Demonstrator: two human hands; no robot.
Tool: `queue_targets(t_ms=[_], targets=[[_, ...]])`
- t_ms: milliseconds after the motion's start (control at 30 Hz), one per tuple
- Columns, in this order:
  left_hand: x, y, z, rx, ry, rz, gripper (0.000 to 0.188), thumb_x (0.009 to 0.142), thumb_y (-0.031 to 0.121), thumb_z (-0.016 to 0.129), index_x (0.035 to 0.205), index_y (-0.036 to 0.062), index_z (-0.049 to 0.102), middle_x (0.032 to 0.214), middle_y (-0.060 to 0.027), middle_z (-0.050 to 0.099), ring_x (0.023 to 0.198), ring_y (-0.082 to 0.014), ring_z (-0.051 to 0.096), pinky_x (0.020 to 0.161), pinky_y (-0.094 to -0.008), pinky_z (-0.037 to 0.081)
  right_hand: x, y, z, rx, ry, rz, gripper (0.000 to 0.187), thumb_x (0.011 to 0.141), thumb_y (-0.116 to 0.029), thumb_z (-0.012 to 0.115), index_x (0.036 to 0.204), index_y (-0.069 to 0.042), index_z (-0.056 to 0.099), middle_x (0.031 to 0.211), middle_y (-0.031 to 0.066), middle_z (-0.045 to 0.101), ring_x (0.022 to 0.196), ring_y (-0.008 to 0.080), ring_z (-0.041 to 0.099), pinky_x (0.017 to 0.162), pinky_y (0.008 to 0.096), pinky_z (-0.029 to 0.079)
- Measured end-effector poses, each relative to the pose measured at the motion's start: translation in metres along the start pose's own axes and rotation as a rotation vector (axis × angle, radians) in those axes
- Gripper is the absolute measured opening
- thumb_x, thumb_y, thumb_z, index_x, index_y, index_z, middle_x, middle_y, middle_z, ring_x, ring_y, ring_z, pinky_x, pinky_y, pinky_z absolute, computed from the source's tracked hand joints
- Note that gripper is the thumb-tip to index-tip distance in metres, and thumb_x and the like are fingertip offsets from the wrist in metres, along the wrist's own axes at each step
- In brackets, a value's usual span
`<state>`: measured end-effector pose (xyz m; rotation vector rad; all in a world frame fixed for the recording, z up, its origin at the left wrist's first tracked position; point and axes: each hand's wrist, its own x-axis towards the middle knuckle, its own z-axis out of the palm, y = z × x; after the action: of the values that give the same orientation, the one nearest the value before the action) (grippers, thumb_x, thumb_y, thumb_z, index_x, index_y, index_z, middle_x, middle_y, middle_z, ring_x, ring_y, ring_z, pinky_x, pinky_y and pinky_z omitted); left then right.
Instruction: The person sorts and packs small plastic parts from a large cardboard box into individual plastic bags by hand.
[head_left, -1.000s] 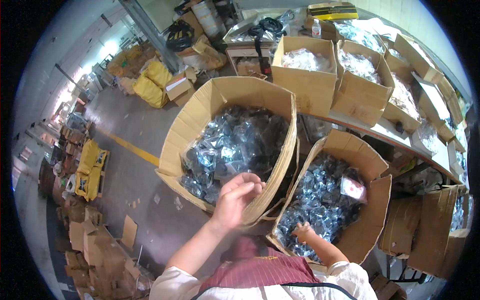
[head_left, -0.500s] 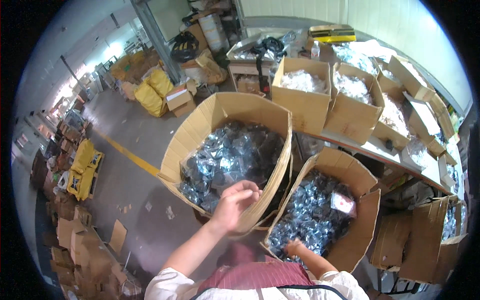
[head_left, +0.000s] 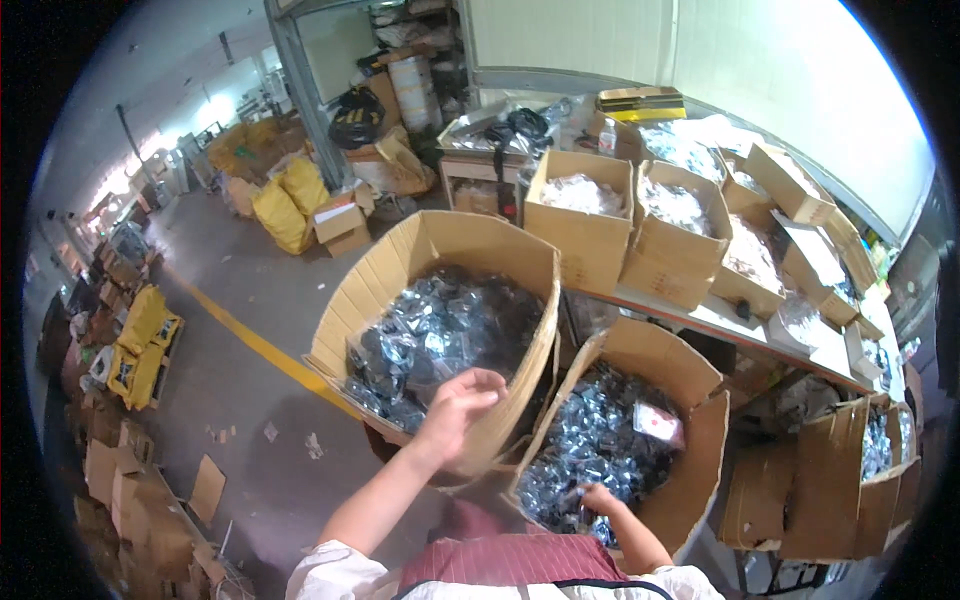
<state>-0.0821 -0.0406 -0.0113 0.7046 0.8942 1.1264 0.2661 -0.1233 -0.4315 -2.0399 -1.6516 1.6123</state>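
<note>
View tipped up since a second ago: big carton and smaller carton both sit lower in frame. Left hand hangs at the big carton's near rim, fingers loosely curled; can't tell if they pinch anything. Right hand is down among the shiny dark packets in the smaller carton; fingertips too blurred to call a grip. Progress: probably mid-handling of packets. Both cartons hold plenty, so much seems left; amount done can't be told.
</note>
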Motion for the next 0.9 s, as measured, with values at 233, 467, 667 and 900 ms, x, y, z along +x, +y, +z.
queue_targets(t_ms=[233,467,667,900], targets=[[-0.020,-0.004,0.018,0.796,0.120,0.617,0.014,0.090,0.002,0.060,0.101,0.0029,0.067,0.100,-0.0075,0.068,0.102,-0.0222,0.063,0.094,-0.0341,0.048,-0.105,-0.111,-0.105,1.146,0.016,-0.314,0.069,0.063,0.004,0.060,0.132,0.000,0.057,0.104,0.0090,0.068,0.090,0.0200,0.065,0.082,0.0319,0.053],[-0.051,-0.084,0.087,0.880,-0.367,0.404,0.046,0.088,0.007,0.070,0.131,0.0027,0.055,0.135,-0.0164,0.055,0.127,-0.0302,0.052,0.105,-0.0432,0.045,-0.207,-0.208,-0.143,1.417,0.513,-0.583,0.063,0.072,0.013,0.065,0.132,-0.005,0.054,0.107,0.0057,0.066,0.092,0.0174,0.066,0.082,0.0313,0.055],[-0.044,-0.122,0.117,0.170,-0.533,-0.389,0.061,0.097,0.019,0.068,0.146,-0.0006,0.036,0.138,-0.0156,0.053,0.127,-0.0264,0.056,0.103,-0.0415,0.051,-0.262,-0.227,-0.143,1.423,0.669,-0.666,0.054,0.078,0.010,0.068,0.127,-0.007,0.054,0.110,0.0044,0.065,0.097,0.0145,0.063,0.085,0.0292,0.053],[-0.044,-0.120,0.130,0.044,-0.516,-0.390,0.050,0.096,0.015,0.067,0.137,-0.0032,0.044,0.122,-0.0141,0.062,0.108,-0.0234,0.068,0.095,-0.0408,0.057,-0.290,-0.214,-0.145,1.405,0.594,-0.694,0.049,0.074,0.010,0.072,0.117,-0.008,0.055,0.137,0.0077,0.051,0.120,0.0187,0.057,0.095,0.0312,0.052]])
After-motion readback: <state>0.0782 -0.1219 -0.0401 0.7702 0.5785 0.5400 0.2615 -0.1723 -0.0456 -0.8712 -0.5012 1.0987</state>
